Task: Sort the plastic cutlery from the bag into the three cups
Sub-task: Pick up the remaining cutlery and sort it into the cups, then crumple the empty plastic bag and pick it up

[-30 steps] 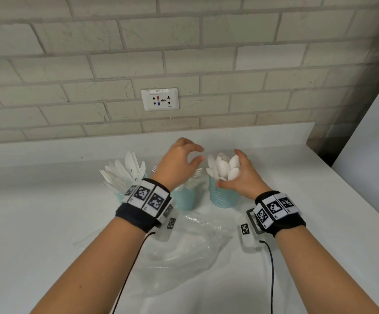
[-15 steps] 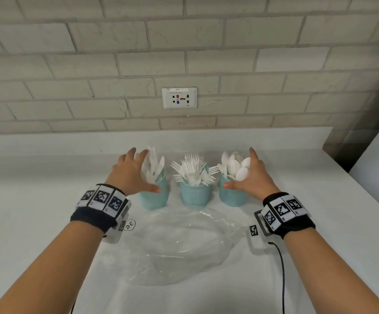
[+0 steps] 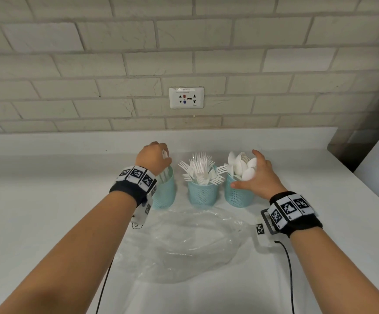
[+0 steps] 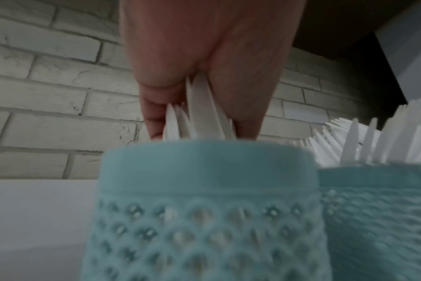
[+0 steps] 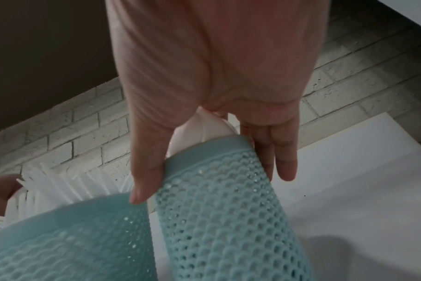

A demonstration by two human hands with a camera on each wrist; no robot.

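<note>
Three teal mesh cups stand in a row near the wall. The left cup (image 3: 164, 193) (image 4: 204, 209) holds white knives (image 4: 202, 106), and my left hand (image 3: 159, 155) (image 4: 199, 117) grips their tops in a bunch just above the rim. White forks (image 3: 201, 168) fan out of the middle cup (image 3: 203, 194). White spoons (image 3: 240, 165) fill the right cup (image 3: 237, 197) (image 5: 224, 209). My right hand (image 3: 249, 173) (image 5: 212, 186) covers the spoons and holds that cup, thumb on its near side and fingers down its far side. A clear plastic bag (image 3: 184, 243) lies flat in front of the cups.
The white counter (image 3: 48, 200) runs to a brick wall with a socket plate (image 3: 186, 97). Its right edge (image 3: 365, 189) drops off beside a white panel. Thin black cables (image 3: 290, 268) trail from my wristbands across the counter.
My left hand moved from beside the left cup to above it and closed round the knives. My right hand stayed at the right cup, thumb lower on its side.
</note>
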